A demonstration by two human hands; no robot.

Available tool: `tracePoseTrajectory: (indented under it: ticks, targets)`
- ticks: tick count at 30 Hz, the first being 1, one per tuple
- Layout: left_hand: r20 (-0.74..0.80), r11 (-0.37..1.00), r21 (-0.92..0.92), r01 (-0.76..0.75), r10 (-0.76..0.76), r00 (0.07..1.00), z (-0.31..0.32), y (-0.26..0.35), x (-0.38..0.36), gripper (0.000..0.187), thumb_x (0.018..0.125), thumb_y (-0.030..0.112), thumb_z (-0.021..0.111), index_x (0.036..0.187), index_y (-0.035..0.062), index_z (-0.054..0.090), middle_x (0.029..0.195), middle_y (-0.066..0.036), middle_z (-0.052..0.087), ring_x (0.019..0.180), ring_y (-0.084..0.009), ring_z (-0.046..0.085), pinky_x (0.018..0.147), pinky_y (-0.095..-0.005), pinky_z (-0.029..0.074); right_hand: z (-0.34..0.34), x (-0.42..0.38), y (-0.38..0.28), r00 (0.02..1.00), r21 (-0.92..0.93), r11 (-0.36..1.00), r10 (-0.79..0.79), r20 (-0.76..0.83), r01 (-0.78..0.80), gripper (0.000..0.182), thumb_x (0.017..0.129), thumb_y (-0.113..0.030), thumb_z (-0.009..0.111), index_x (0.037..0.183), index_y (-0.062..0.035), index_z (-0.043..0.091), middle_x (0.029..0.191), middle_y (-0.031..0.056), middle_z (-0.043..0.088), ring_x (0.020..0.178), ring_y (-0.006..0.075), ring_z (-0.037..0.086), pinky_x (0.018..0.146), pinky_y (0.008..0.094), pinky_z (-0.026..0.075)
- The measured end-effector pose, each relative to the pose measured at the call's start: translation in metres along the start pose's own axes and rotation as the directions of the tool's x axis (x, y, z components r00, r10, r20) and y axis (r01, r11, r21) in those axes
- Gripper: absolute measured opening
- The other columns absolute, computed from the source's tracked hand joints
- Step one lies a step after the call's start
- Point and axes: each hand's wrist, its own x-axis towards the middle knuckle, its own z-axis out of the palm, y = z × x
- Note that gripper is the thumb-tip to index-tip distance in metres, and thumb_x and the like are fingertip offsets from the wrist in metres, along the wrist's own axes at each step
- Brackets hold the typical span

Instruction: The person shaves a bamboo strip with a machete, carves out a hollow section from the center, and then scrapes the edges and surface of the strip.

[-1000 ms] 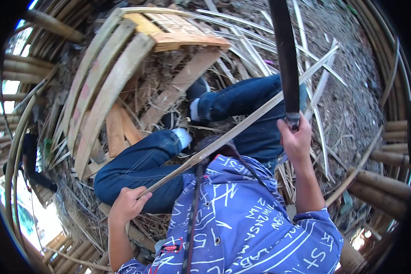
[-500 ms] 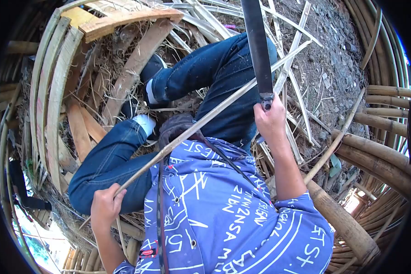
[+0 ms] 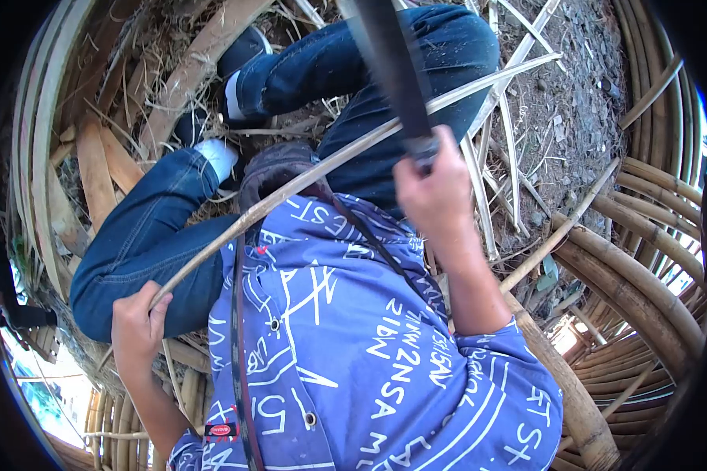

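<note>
A long thin bamboo strip [image 3: 314,174] runs diagonally across my lap, its far end over my raised knee. Near its lower end, my left hand [image 3: 137,323] is closed around it. My right hand [image 3: 434,182] grips the handle of a large knife [image 3: 397,74], whose dark broad blade points up and away and is blurred by motion. The blade lies over the strip in this view; whether they touch, I cannot tell.
Pale split strips [image 3: 512,149] lie on the dirt beyond my knee. Curved bamboo pieces [image 3: 43,149] stand at the left. Thick bamboo poles [image 3: 620,282] are at the right, and a wooden plank [image 3: 200,67] lies near my shoes.
The view has shifted, so my body appears further left. My right hand and the knife have moved left and nearer the middle of the strip. My left hand still holds the strip.
</note>
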Motion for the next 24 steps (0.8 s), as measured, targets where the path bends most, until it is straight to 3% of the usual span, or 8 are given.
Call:
tracePoseTrajectory:
  ticks: [6, 8, 9, 12, 15, 18, 20, 24]
  targets:
    - [0.129, 0.994, -0.100, 0.043, -0.030, 0.991, -0.004, -0.009, 0.013, 0.027, 0.087, 0.016, 0.059, 0.067, -0.0014, 0.051, 0.055, -0.019, 0.045, 0.051, -0.0373, 0.046, 0.051, -0.0399, 0.035, 0.001, 0.014, 0.000, 0.977, -0.089, 0.981, 0.160, -0.139, -0.174, 0.016, 0.078, -0.005, 0.055, 0.091, 0.0039, 0.051, 0.064, 0.0203, 0.059, 0.060, 0.0382, 0.061, 0.058, 0.0429, 0.047]
    - [0.327, 0.952, -0.206, 0.227, -0.152, 0.933, -0.010, -0.009, 0.019, 0.029, 0.088, 0.017, 0.058, 0.067, -0.0019, 0.052, 0.055, -0.017, 0.050, 0.049, -0.0343, 0.046, 0.051, -0.0380, 0.036, 0.009, 0.006, -0.005, 0.993, -0.084, 0.994, 0.067, -0.102, -0.076, 0.017, 0.078, -0.004, 0.055, 0.092, 0.0039, 0.050, 0.068, 0.0244, 0.060, 0.069, 0.0429, 0.062, 0.063, 0.0466, 0.048]
    - [0.322, 0.958, -0.205, 0.200, -0.127, 0.938, -0.008, -0.015, 0.017, 0.032, 0.090, 0.019, 0.057, 0.065, -0.0018, 0.053, 0.049, -0.011, 0.050, 0.041, -0.0245, 0.047, 0.046, -0.0335, 0.037, 0.011, 0.004, -0.007, 0.995, -0.100, 0.993, 0.049, -0.083, -0.057, 0.017, 0.078, -0.004, 0.055, 0.092, 0.0041, 0.049, 0.069, 0.0251, 0.060, 0.070, 0.0441, 0.062, 0.064, 0.0475, 0.048]
    - [0.417, 0.913, -0.286, 0.290, -0.154, 0.896, -0.012, -0.015, 0.023, 0.035, 0.091, 0.019, 0.055, 0.063, -0.0008, 0.052, 0.043, -0.006, 0.044, 0.035, -0.0149, 0.044, 0.040, -0.0292, 0.034, 0.015, 0.000, -0.013, 0.997, -0.113, 0.993, 0.035, -0.063, -0.042, 0.019, 0.078, -0.004, 0.055, 0.093, 0.0045, 0.049, 0.069, 0.0258, 0.061, 0.071, 0.0457, 0.061, 0.064, 0.0486, 0.048]
    - [0.404, 0.897, -0.342, 0.279, -0.127, 0.906, -0.008, -0.020, 0.022, 0.037, 0.092, 0.020, 0.054, 0.061, -0.0006, 0.052, 0.040, -0.002, 0.040, 0.033, -0.0083, 0.040, 0.037, -0.0263, 0.032, 0.016, -0.001, -0.019, 0.998, -0.081, 0.995, 0.059, -0.019, -0.060, 0.020, 0.078, -0.004, 0.056, 0.094, 0.0049, 0.048, 0.069, 0.0262, 0.060, 0.069, 0.0464, 0.061, 0.064, 0.0492, 0.048]
    - [0.407, 0.902, -0.337, 0.269, -0.117, 0.906, -0.007, -0.021, 0.025, 0.037, 0.092, 0.020, 0.055, 0.061, -0.0007, 0.051, 0.041, -0.003, 0.041, 0.034, -0.0097, 0.041, 0.038, -0.0269, 0.032, 0.030, -0.016, -0.018, 0.997, -0.038, 0.998, 0.054, 0.063, -0.051, 0.020, 0.077, -0.004, 0.057, 0.095, 0.0043, 0.051, 0.068, 0.0213, 0.061, 0.063, 0.0372, 0.063, 0.059, 0.0417, 0.048]
    - [0.398, 0.908, -0.332, 0.254, -0.109, 0.911, -0.005, -0.024, 0.023, 0.038, 0.092, 0.021, 0.055, 0.061, -0.0007, 0.052, 0.041, -0.003, 0.040, 0.035, -0.0098, 0.041, 0.039, -0.0267, 0.032, 0.037, -0.025, -0.027, 0.992, -0.084, 0.995, -0.049, 0.114, 0.059, 0.023, 0.077, -0.005, 0.058, 0.097, 0.0045, 0.052, 0.072, 0.0239, 0.062, 0.070, 0.0389, 0.065, 0.063, 0.0424, 0.050]
    - [0.367, 0.909, -0.354, 0.222, -0.084, 0.926, -0.003, -0.022, 0.022, 0.038, 0.092, 0.022, 0.055, 0.062, -0.0008, 0.052, 0.042, -0.003, 0.041, 0.036, -0.0096, 0.041, 0.039, -0.0265, 0.031, 0.033, -0.025, -0.029, 0.991, -0.093, 0.995, -0.020, 0.135, 0.033, 0.023, 0.077, -0.005, 0.058, 0.097, 0.0033, 0.052, 0.072, 0.0225, 0.063, 0.071, 0.0380, 0.066, 0.063, 0.0419, 0.051]
